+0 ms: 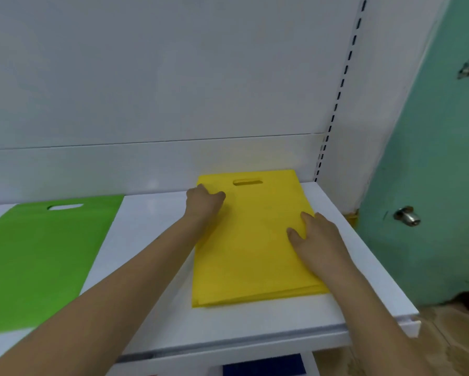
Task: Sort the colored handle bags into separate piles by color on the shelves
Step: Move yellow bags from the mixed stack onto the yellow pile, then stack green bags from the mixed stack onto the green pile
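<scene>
A small pile of yellow handle bags point(251, 240) lies flat on the right part of the white shelf point(152, 240), handle cutouts toward the back wall. My left hand point(204, 203) sits at the pile's far left corner with fingers curled over the bag's edge. My right hand point(318, 240) presses flat on the pile's right side, fingers straight. A green handle bag point(43, 253) lies flat on the left part of the same shelf, apart from both hands.
The shelf's white back panel rises behind the bags, and a slotted upright point(336, 104) stands at the right rear. A teal door point(439, 158) with a metal knob point(406, 215) is to the right. A dark blue item point(264, 366) shows on the shelf below.
</scene>
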A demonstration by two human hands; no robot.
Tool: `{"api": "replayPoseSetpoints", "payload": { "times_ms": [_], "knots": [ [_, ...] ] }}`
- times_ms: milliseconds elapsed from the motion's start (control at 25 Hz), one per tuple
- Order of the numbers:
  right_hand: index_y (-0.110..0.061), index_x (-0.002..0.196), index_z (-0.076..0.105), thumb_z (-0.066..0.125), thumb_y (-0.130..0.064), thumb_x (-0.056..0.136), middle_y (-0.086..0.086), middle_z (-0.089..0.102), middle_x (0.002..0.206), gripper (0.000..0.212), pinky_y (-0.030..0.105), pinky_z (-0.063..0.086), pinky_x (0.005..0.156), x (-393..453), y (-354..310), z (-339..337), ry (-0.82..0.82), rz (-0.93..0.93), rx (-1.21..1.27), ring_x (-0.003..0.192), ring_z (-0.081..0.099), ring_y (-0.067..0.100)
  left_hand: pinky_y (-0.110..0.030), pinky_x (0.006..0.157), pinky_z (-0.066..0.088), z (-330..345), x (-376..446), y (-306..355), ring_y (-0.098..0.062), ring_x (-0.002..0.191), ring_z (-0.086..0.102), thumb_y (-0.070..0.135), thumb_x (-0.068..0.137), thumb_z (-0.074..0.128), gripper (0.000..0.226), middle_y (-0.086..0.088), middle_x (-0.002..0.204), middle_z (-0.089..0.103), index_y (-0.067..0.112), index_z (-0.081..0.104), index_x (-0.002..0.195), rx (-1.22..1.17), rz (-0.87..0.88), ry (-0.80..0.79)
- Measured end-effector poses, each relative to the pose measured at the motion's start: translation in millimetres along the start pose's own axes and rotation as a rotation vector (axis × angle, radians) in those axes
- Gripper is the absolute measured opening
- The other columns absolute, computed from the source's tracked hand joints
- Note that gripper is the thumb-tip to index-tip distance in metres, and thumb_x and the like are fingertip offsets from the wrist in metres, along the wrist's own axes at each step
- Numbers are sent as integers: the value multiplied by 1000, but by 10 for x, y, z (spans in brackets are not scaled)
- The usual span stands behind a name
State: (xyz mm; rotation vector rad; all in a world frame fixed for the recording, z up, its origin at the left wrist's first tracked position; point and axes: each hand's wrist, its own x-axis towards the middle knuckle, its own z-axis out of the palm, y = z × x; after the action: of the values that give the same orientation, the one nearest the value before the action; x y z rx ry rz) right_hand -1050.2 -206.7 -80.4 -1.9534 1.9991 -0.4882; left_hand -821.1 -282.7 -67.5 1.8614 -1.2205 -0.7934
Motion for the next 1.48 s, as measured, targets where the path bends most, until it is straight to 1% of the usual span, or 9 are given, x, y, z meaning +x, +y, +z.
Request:
{"api": "replayPoseSetpoints", "payload": {
  "times_ms": [80, 160, 320, 400, 560, 680, 840, 1240, 1480],
  "knots": [
    [-12, 142, 38, 41, -45, 97, 17, 39, 141, 56, 41, 37, 99, -11, 21, 75, 89, -20, -70, 126, 37, 36, -43, 94, 49, -62, 47, 12, -36, 112, 54, 26, 90, 60, 53, -16, 138, 42, 7, 46, 137, 137, 42, -12],
    [-13, 142, 37, 38, -48, 97, 17, 37, 144, 56, 44, 36, 100, 2, 13, 83, 99, -13, -126, 127, 37, 37, -39, 96, 47, -105, 45, 13, -35, 116, 53, 28, 92, 58, 57, -18, 144, 38, 8, 41, 143, 268, 104, -19],
    [-18, 147, 29, 22, -61, 95, 14, 20, 157, 68, 63, 1, 112, -28, -111, 28, 131, 79, -287, 144, 17, 33, -35, 99, 41, -247, -97, -67, -31, 124, 50, 37, 97, 52, 62, -16, 150, 33, 15, 30, 151, 309, 195, -1],
    [-18, 149, 26, 21, -62, 95, 12, 16, 158, 70, 63, -3, 112, -118, -313, 21, 165, 41, -224, 146, 12, 30, -35, 104, 36, -410, -237, -143, -27, 131, 44, 38, 98, 50, 60, -13, 151, 33, 16, 32, 150, 283, 252, 43],
    [-14, 150, 25, 29, -58, 96, 12, 19, 158, 70, 53, 6, 117, -369, -1073, 185, 195, -131, -52, 145, 16, 28, -27, 100, 34, -1014, -532, -431, -23, 124, 49, 35, 99, 49, 53, -10, 147, 39, 15, 38, 147, 287, 383, 123],
    [-11, 150, 25, 38, -50, 97, 9, 23, 157, 68, 38, 17, 119, -690, -1861, 425, 226, -287, 191, 145, 18, 25, -23, 94, 35, -1736, -674, -762, -24, 116, 53, 33, 98, 52, 50, -10, 141, 44, 14, 43, 143, 280, 441, 208],
    [-10, 151, 23, 41, -45, 98, 6, 25, 157, 65, 26, 13, 116, -1222, -2985, 856, 181, -462, 299, 144, 19, 18, -31, 98, 40, -2984, -827, -1404, -26, 112, 56, 32, 97, 54, 45, -11, 133, 51, 14, 50, 138, 267, 445, 344],
    [-9, 152, 18, 42, -45, 98, 6, 21, 158, 69, 25, 11, 116, -2082, -5266, 2036, -68, -718, 322, 145, 17, 18, -36, 99, 41, -5508, -1096, -2879, -27, 118, 51, 32, 96, 53, 42, -12, 129, 53, 13, 53, 134, 334, 265, 601],
    [-5, 146, 28, 50, -46, 94, 16, 38, 147, 70, 31, 28, 108, -1388, -6477, 2432, -127, -790, 200, 135, 34, 27, -37, 101, 38, -6368, -788, -3571, -28, 124, 45, 39, 92, 58, 53, -12, 134, 49, 12, 50, 137, 466, 166, 666]
  ]
}}
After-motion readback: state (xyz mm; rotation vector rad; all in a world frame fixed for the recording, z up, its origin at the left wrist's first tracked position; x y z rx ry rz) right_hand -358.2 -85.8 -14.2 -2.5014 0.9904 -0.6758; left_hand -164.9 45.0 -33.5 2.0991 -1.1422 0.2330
